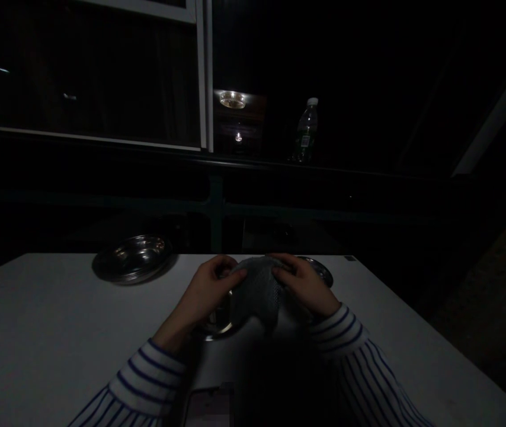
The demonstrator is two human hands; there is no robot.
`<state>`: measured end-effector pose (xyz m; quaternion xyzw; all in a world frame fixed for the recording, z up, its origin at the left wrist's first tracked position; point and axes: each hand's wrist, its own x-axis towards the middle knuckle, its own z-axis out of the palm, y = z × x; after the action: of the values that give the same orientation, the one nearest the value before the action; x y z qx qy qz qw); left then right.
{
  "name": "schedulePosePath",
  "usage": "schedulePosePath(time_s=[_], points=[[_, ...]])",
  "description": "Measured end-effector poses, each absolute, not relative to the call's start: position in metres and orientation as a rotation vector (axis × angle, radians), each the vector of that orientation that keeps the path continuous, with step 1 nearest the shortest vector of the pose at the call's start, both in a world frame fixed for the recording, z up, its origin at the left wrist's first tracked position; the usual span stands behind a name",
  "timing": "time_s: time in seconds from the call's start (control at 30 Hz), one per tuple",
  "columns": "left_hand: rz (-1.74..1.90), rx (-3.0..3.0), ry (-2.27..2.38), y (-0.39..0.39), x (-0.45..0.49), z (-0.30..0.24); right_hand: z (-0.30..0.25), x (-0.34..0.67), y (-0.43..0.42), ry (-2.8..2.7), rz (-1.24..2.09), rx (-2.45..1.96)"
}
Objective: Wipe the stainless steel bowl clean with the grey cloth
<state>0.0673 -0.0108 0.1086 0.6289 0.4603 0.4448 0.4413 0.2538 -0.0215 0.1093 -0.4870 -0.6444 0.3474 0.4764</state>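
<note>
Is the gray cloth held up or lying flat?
Held up: the left hand and right hand pinch the cloth near its top.

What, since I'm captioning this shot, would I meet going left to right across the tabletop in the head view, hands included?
Stacked metal dishes → left hand → gray mesh cloth → right hand.
</note>
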Motion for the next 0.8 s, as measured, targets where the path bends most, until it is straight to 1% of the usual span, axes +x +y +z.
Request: schedulePosePath(time_s=[0.23,0.33,0.4,0.47,0.57,0.63,0.8], points=[[1.179,1.402,1.093,-0.008,0.066,0.106,0.114,0.26,-0.027,-1.546,0.917,-1.171],[1.058,1.289,0.957,-0.009,0.065,0.106,0.111,0.261,-0.026,-1.449,0.994,-1.138],[0.977,1.241,0.895,-0.009,0.064,0.106,0.109,0.262,-0.024,-1.431,0.988,-1.132],[0.962,1.201,0.89,-0.009,0.065,0.106,0.107,0.264,-0.022,-1.481,0.862,-1.178],[1.036,1.098,0.889,-0.009,0.067,0.106,0.107,0.264,-0.024,-1.587,0.516,-1.314],[1.097,1.014,0.881,-0.009,0.069,0.105,0.109,0.262,-0.03,-1.72,0.353,-1.329],[1.187,0.89,0.908,-0.008,0.071,0.102,0.117,0.248,-0.048,-2.213,0.278,-1.09]])
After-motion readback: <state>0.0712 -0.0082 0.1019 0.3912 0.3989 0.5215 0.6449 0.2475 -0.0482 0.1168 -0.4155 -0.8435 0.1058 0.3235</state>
